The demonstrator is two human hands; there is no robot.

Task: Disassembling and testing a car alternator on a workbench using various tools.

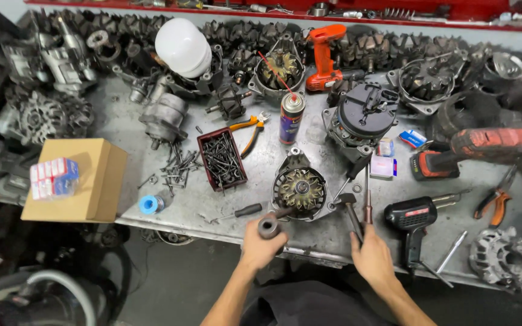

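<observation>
My left hand (pixel 262 244) is closed around a dark metal socket-like cylinder (pixel 269 226), its open end facing up, at the bench's front edge. My right hand (pixel 371 256) grips the handle of a small hammer (pixel 349 206), whose head lies beside an alternator housing (pixel 299 187) with a brass-coloured centre. A thin dark-handled tool (pixel 368 208) lies on the bench just above my right hand. The housing sits on the metal bench (pixel 188 205) between both hands, a little farther away.
A red tray of screws (pixel 222 158), a spray can (pixel 292 117), orange-handled pliers (pixel 249 131), a black soldering gun (pixel 411 218), cordless drills (pixel 484 148), a cardboard box (pixel 83 178) and many alternator parts crowd the bench. A black screwdriver (pixel 240 212) lies left of my left hand.
</observation>
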